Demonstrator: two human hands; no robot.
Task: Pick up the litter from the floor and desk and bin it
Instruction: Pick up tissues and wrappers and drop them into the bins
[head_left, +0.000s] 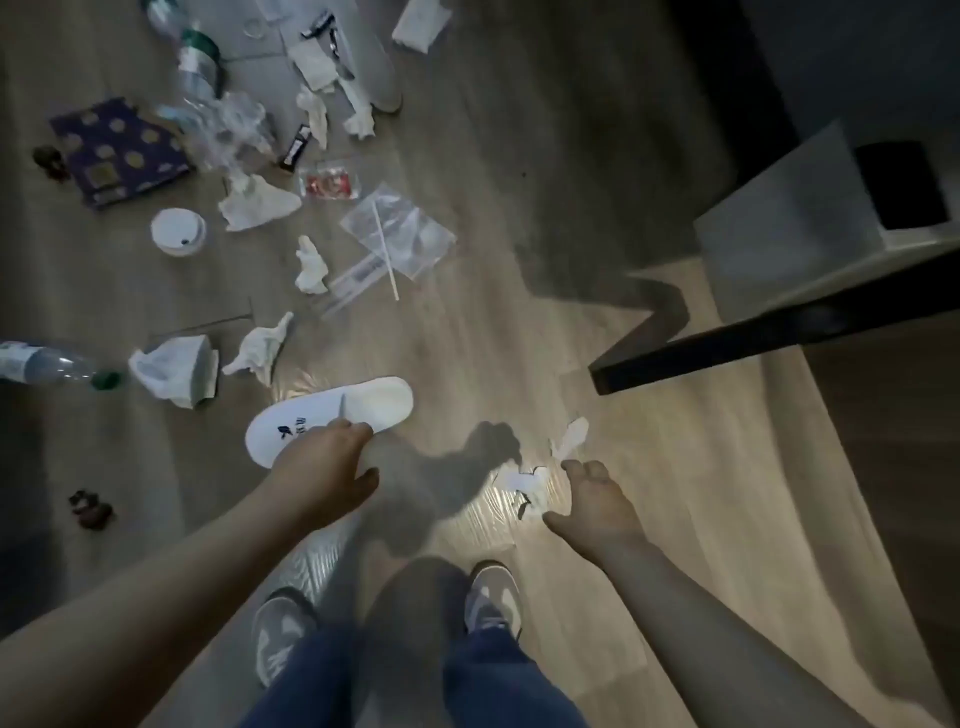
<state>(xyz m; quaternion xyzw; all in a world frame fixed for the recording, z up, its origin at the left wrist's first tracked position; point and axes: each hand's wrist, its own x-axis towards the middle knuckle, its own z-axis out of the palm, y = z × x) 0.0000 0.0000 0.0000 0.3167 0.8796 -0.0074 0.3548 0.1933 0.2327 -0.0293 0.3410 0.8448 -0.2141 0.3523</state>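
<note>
The right hand (592, 499) spreads wide over flat paper scraps (524, 480) that could skid on the smooth floor (519, 338); the left hand (327, 462) perhaps pinches a thin stick (342, 406).

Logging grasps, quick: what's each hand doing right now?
Left hand: over the white fabric slipper, fingers hidden; cannot be told.
Right hand: open, holding nothing, by white torn paper scraps.

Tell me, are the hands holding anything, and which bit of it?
The right hand holds nothing; it is open above paper scraps. The left hand reaches the edge of the white slipper, by a thin stick; a grip cannot be told.
</note>
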